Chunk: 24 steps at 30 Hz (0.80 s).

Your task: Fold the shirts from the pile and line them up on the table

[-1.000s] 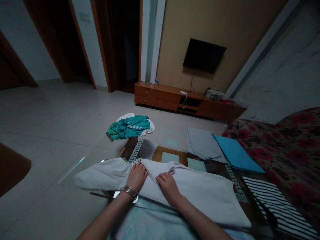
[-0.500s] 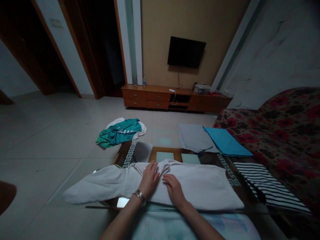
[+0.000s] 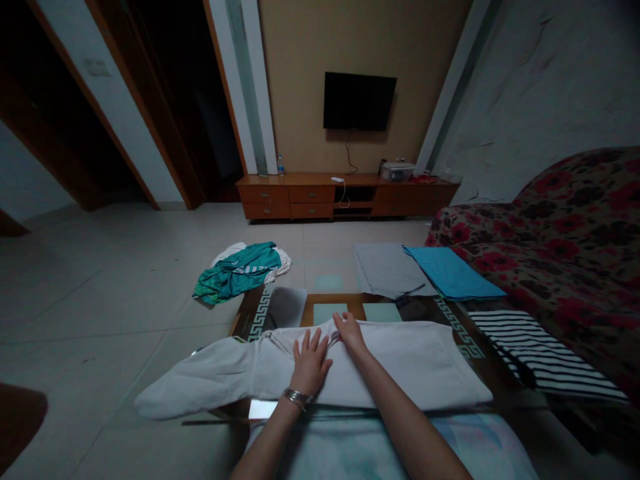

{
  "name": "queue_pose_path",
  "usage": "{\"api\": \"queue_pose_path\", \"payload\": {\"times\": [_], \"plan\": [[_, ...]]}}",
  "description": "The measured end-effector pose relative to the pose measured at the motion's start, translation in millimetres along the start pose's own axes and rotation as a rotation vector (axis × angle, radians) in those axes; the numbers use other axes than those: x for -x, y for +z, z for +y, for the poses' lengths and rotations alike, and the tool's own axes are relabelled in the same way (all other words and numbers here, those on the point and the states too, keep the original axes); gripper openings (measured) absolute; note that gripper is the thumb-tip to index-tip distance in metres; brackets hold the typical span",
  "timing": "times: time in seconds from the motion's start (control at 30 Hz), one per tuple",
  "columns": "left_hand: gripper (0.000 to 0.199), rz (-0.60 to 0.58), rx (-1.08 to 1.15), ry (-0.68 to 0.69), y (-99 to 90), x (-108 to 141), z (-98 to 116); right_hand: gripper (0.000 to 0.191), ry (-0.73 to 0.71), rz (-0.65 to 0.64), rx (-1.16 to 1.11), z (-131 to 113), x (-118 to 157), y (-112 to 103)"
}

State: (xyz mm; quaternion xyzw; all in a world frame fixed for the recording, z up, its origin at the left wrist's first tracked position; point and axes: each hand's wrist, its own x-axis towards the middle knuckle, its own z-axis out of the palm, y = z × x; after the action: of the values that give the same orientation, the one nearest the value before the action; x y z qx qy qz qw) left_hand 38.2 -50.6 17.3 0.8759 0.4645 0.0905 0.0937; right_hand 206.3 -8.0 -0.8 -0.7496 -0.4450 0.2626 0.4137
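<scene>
Dim tiled living room, seen from above the hands. A black wall-mounted TV (image 3: 359, 100) hangs over a low orange-brown wooden cabinet (image 3: 300, 193) at the back, and a red floral sofa (image 3: 525, 227) fills the right side. Loose on the floor, upper middle, is a crumpled teal and white garment (image 3: 237, 273). Upper right of centre lie a folded grey cloth (image 3: 387, 270) and a folded bright blue cloth (image 3: 453, 272), side by side and touching. A folded black-and-white striped cloth (image 3: 545, 353) lies right of the hands.

A glass-topped coffee table with a Greek-key border (image 3: 260, 320) sits lower middle, with a pale grey cotton garment (image 3: 400, 367) laid across it in a long folded band. Its sleeve end (image 3: 200, 377) reaches out past the table's left edge, over the floor; its right end stops near the border. A strip of table top shows beyond its far edge.

The left hand (image 3: 310, 363), with a metal bracelet (image 3: 297, 399) on the wrist, lies flat on the cloth, fingers spread. The right hand (image 3: 350, 333) sits at the far fold, fingers close together; whether they pinch cloth, cannot tell.
</scene>
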Motion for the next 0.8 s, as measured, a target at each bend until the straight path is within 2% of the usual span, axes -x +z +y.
{"api": "queue_pose_path", "payload": {"times": [0.17,0.23,0.3,0.4,0.47,0.53,0.6,0.7,0.77,0.8], "plan": [[0.054,-0.068,0.024,0.012,-7.4,4.5,1.3,0.044,0.077,0.024,0.023,-3.9,1.8,7.0],[0.057,-0.115,0.037,0.016,-13.4,7.0,0.4,0.044,0.010,0.036,0.039,-6.0,8.7,4.9],[0.058,-0.143,0.053,0.012,-20.0,9.3,-3.3,0.042,-0.138,0.089,0.123,-8.9,17.8,1.7],[0.055,-0.054,-0.010,-0.077,-26.3,13.4,-15.3,0.041,-0.379,0.174,0.310,-11.3,33.0,-0.4],[0.054,0.011,-0.098,-0.194,-26.0,17.2,-25.1,0.038,-0.510,0.142,0.388,-7.7,42.7,1.5],[0.056,0.014,-0.151,-0.273,-23.6,21.1,-33.2,0.035,-0.608,0.070,0.432,1.2,50.8,4.7],[0.057,-0.005,-0.147,-0.281,-22.9,24.5,-39.3,0.036,-0.651,0.026,0.463,12.4,55.5,6.7],[0.046,-0.006,-0.103,-0.218,-32.6,31.9,-53.2,0.036,-0.655,0.007,0.484,21.9,55.2,3.9],[0.043,0.071,-0.094,-0.225,-48.2,43.5,-73.2,0.031,-0.645,0.010,0.479,17.5,52.6,-0.9],[0.043,0.139,-0.103,-0.272,-58.2,52.1,-87.5,0.029,-0.644,0.016,0.468,11.6,51.5,-2.9]]}}
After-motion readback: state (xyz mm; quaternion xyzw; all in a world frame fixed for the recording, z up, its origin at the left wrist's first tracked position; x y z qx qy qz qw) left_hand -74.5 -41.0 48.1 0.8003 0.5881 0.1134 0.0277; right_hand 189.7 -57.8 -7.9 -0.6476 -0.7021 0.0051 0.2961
